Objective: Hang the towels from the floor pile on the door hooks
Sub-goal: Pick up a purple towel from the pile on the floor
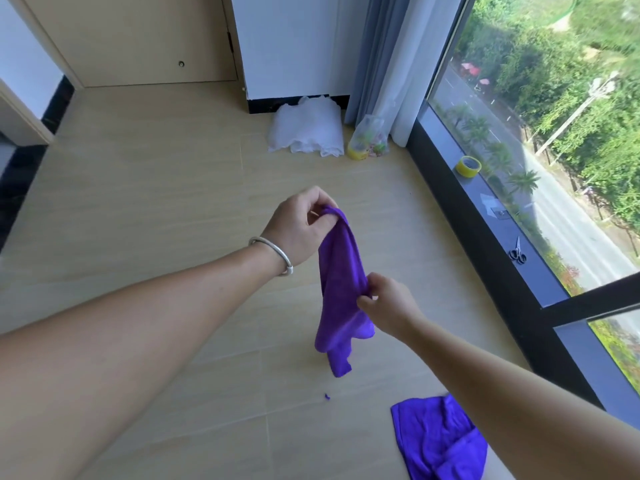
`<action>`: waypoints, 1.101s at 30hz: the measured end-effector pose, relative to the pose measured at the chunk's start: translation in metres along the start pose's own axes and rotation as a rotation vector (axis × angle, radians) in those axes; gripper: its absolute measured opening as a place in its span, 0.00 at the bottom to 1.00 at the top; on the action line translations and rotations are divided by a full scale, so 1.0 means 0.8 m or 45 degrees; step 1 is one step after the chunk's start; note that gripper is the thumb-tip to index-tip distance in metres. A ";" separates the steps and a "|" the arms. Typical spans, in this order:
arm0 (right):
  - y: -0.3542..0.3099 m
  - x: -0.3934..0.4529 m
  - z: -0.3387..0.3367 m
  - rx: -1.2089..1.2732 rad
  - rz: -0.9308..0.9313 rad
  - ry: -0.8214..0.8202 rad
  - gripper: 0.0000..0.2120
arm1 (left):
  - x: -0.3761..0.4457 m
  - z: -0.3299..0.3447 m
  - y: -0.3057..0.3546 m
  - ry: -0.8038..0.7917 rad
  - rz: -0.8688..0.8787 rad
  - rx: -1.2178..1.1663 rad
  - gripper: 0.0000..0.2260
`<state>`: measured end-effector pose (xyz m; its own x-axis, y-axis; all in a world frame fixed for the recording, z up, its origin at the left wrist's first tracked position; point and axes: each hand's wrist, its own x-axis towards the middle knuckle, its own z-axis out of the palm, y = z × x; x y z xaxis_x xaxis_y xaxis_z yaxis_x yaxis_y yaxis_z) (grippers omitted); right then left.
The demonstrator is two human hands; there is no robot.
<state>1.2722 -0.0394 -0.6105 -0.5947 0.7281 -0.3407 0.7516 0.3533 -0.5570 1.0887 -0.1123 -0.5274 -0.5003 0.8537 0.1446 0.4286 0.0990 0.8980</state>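
A purple towel (341,299) hangs in the air over the floor, held by both hands. My left hand (299,225), with a silver bangle on its wrist, pinches the towel's top edge. Lower down, my right hand (386,301) grips the towel's right side about halfway along. The towel's loose end dangles below my right hand. A second purple towel (434,441) lies crumpled on the floor at the bottom right, partly hidden by my right forearm. A beige door (138,39) stands shut at the back left; no hooks show on it.
A white cloth heap (306,129) and a plastic bag of small items (369,142) lie by the far wall near the curtain (384,57). On the window sill (540,271) sit a yellow tape roll (468,165) and scissors (517,254). A purple scrap (327,396) lies on the floor.
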 end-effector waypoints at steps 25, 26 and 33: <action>-0.098 -0.024 -0.079 -0.168 -0.395 0.397 0.07 | -0.137 -0.244 -0.033 0.320 -0.480 0.248 0.08; -0.085 -0.042 -0.068 -0.188 -0.439 0.331 0.07 | -0.163 -0.240 -0.040 0.274 -0.541 0.263 0.08; 0.032 -0.164 0.047 -0.323 -0.451 -0.079 0.10 | -0.343 -0.160 -0.097 -0.030 -0.884 0.411 0.11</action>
<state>1.3587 -0.1479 -0.6081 -0.8387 0.5021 -0.2108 0.5395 0.7136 -0.4468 1.0963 -0.4195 -0.5833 -0.7204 0.5514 -0.4208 0.2222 0.7581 0.6131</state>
